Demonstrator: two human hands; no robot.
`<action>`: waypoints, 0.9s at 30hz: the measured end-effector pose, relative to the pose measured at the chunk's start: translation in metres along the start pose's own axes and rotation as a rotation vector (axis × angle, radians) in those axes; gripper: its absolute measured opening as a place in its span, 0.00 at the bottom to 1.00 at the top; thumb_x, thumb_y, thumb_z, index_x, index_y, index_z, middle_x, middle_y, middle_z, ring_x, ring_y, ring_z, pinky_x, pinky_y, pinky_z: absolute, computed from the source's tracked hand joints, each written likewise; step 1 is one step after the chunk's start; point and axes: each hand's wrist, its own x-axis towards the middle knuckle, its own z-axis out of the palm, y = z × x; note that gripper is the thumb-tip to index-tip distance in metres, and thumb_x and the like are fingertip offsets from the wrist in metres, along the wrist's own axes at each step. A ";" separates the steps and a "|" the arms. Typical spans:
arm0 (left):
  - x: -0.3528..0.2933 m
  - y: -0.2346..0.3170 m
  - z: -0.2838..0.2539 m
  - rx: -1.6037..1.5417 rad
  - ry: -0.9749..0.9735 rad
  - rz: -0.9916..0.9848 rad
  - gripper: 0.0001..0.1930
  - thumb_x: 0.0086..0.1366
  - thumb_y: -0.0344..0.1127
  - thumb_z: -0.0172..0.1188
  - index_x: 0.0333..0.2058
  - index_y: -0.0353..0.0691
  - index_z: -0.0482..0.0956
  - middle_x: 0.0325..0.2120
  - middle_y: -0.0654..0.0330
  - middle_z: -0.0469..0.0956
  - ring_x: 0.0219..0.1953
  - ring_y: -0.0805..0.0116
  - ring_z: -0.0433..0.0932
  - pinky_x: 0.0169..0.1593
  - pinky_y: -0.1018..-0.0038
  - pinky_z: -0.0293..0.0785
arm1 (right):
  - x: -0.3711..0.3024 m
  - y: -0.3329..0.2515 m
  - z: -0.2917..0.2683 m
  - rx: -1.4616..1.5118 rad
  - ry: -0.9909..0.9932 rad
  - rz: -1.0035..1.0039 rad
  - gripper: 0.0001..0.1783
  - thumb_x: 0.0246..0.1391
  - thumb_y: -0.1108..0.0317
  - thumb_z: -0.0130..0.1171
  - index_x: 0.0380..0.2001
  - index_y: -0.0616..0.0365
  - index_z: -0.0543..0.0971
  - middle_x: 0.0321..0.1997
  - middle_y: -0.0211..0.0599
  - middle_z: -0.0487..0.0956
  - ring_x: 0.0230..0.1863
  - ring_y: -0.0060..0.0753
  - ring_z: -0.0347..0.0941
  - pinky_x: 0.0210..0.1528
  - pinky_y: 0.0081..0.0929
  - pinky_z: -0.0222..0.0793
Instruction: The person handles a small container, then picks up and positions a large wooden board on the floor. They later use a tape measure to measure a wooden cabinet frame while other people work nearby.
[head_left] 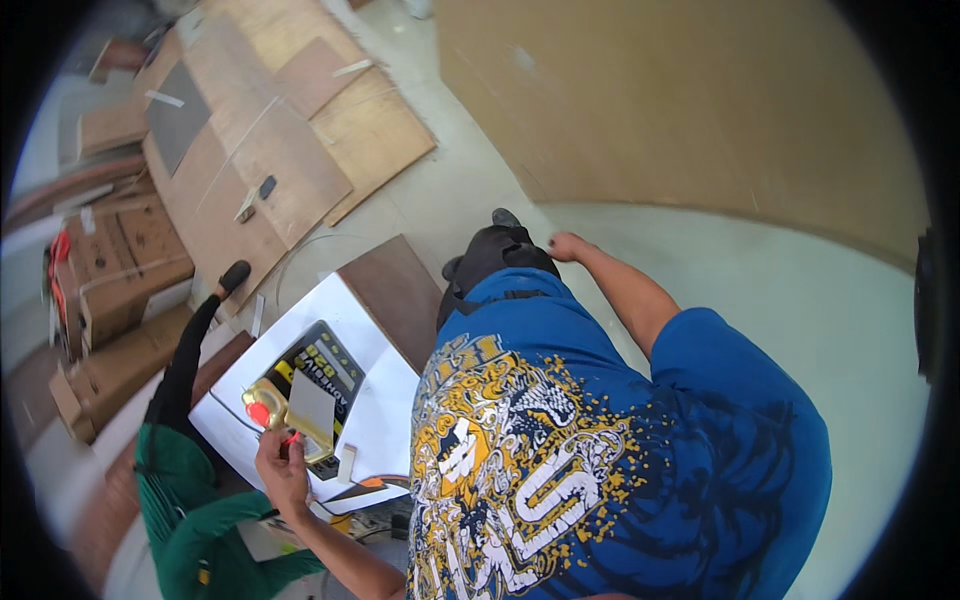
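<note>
My left hand [283, 468] is at the lower left with its fingers pinched on a small red thing [292, 437], whose kind I cannot make out. It is over the near side of a black and yellow adhesive tin [345, 365], which lies on a white-topped box-like stand [385, 425]. A round red cap [259, 413] sits at the gold-coloured end of the tin. Across the tin leans a flat pale grey piece [312, 408]. Beside my thigh hangs my right hand [568, 247], its fingers curled in, with nothing visible in them.
A co-worker in a green top [185, 500] is at the left, close to the stand. Large wooden boards [290, 190] lie on the floor beyond it. Cardboard boxes [135, 260] are stacked at the far left. A tall brown panel [690, 100] fills the upper right.
</note>
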 end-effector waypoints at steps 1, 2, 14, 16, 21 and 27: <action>0.001 -0.004 0.003 -0.043 0.038 -0.040 0.02 0.56 0.21 0.60 0.29 0.32 0.76 0.22 0.67 0.70 0.23 0.80 0.64 0.28 0.79 0.60 | -0.004 -0.011 0.000 0.103 0.043 -0.006 0.24 0.51 0.50 0.60 0.38 0.62 0.83 0.43 0.56 0.82 0.47 0.56 0.78 0.51 0.44 0.73; 0.007 -0.004 0.002 -0.027 0.047 -0.044 0.02 0.56 0.22 0.61 0.28 0.33 0.76 0.21 0.68 0.69 0.23 0.81 0.63 0.28 0.80 0.59 | -0.004 -0.025 -0.007 0.202 0.092 -0.014 0.24 0.50 0.51 0.60 0.39 0.62 0.83 0.43 0.55 0.82 0.48 0.55 0.78 0.51 0.43 0.72; 0.036 0.085 -0.089 -0.179 0.428 0.173 0.10 0.61 0.29 0.61 0.22 0.36 0.71 0.21 0.68 0.71 0.26 0.81 0.65 0.32 0.84 0.59 | -0.003 -0.061 0.015 0.353 0.214 -0.035 0.26 0.50 0.51 0.62 0.47 0.59 0.80 0.46 0.50 0.81 0.48 0.51 0.78 0.51 0.41 0.73; 0.057 0.083 -0.087 -0.170 0.423 0.185 0.09 0.60 0.29 0.60 0.23 0.35 0.73 0.21 0.68 0.71 0.26 0.80 0.65 0.32 0.83 0.60 | -0.012 -0.029 0.035 0.221 0.225 -0.020 0.27 0.50 0.49 0.62 0.47 0.58 0.80 0.47 0.50 0.81 0.49 0.52 0.77 0.51 0.42 0.72; 0.128 0.060 -0.036 -0.321 0.386 0.327 0.06 0.55 0.29 0.62 0.23 0.33 0.76 0.19 0.69 0.72 0.23 0.80 0.66 0.28 0.80 0.61 | -0.032 -0.019 0.037 0.218 0.252 -0.009 0.27 0.50 0.52 0.65 0.47 0.62 0.80 0.46 0.51 0.81 0.49 0.48 0.78 0.51 0.38 0.73; 0.200 0.079 0.052 -0.150 0.335 0.327 0.11 0.49 0.38 0.66 0.21 0.34 0.83 0.16 0.56 0.78 0.19 0.70 0.75 0.27 0.70 0.70 | -0.043 -0.040 0.043 0.429 0.309 -0.028 0.25 0.55 0.58 0.64 0.51 0.64 0.78 0.46 0.47 0.82 0.46 0.38 0.80 0.49 0.34 0.75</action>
